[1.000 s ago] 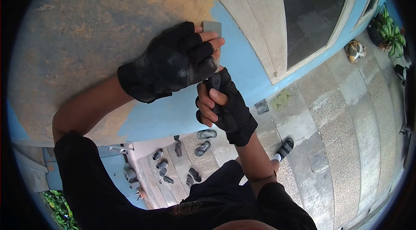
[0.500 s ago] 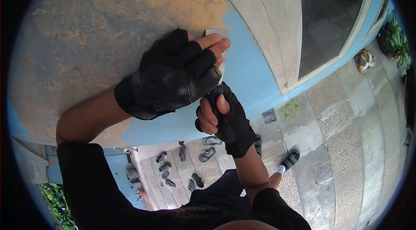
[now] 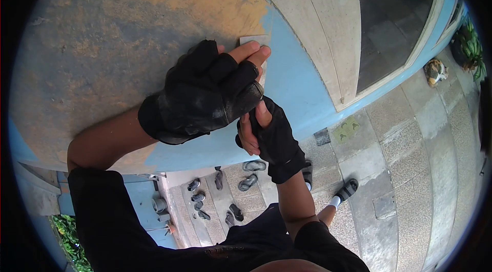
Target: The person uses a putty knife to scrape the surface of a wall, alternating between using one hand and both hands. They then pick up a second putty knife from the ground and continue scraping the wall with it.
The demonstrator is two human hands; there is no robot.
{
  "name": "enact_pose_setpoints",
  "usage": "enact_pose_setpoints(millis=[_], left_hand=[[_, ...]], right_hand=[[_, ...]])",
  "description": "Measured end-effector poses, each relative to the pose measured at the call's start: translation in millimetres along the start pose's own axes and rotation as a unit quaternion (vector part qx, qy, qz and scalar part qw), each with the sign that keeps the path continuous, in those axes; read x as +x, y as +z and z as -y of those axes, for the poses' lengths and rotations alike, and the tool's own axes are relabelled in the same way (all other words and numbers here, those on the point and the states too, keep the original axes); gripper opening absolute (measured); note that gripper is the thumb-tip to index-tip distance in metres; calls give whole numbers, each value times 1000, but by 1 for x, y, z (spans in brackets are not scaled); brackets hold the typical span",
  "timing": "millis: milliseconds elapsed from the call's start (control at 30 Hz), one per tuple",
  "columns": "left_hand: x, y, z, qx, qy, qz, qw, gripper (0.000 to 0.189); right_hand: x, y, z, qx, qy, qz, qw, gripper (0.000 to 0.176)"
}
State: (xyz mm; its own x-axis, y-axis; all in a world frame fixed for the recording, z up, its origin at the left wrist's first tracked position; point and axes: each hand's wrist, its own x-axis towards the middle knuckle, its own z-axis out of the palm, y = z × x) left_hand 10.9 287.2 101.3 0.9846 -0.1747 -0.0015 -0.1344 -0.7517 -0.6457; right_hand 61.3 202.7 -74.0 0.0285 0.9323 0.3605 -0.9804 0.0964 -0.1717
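A flat grey-white scraper blade [image 3: 252, 40] lies against a wall [image 3: 113, 31] whose surface shows worn orange-brown, grey and light blue paint. My left hand [image 3: 207, 87], in a black fingerless glove, is bent over the blade with its fingers pressed together on it. Just below, my right hand [image 3: 271, 131] wears a matching glove. Its fingers are wrapped at the scraper's lower end, with the thumb pointing up. The gloves cover the handle and most of the blade.
Several sandals [image 3: 248, 183] lie on the paved floor [image 3: 410, 169] below. A window [image 3: 392, 26] with a pale frame is at upper right. Beyond it are a calico cat [image 3: 435, 72] and a potted plant [image 3: 467, 49]. My sandalled foot [image 3: 348, 189] stands on the paving.
Both hands and the blade have shifted slightly left along the wall. My right hand has turned a little and moved closer under the left, hiding the dark handle that showed before.
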Motion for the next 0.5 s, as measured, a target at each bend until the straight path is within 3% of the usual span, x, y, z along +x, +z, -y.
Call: enact_pose_setpoints(millis=[67,200,267,367,500], left_hand=[[5,0,-1,1,-15,-7,1000,16],[0,-8,-2,24,-13,7,1000,16],[-2,-10,-3,-36,-19,23,999,20],[9,-12,3,8,-21,8,1000,22],[5,-10,0,-40,-34,7,999,21]], right_hand=[[13,4,7,-50,-21,-9,998,44],[-3,6,2,5,11,-1,1000,45],[-6,5,3,-7,12,-14,1000,45],[1,5,6,-25,-4,-9,1000,44],[-11,21,7,61,-2,-2,998,43]])
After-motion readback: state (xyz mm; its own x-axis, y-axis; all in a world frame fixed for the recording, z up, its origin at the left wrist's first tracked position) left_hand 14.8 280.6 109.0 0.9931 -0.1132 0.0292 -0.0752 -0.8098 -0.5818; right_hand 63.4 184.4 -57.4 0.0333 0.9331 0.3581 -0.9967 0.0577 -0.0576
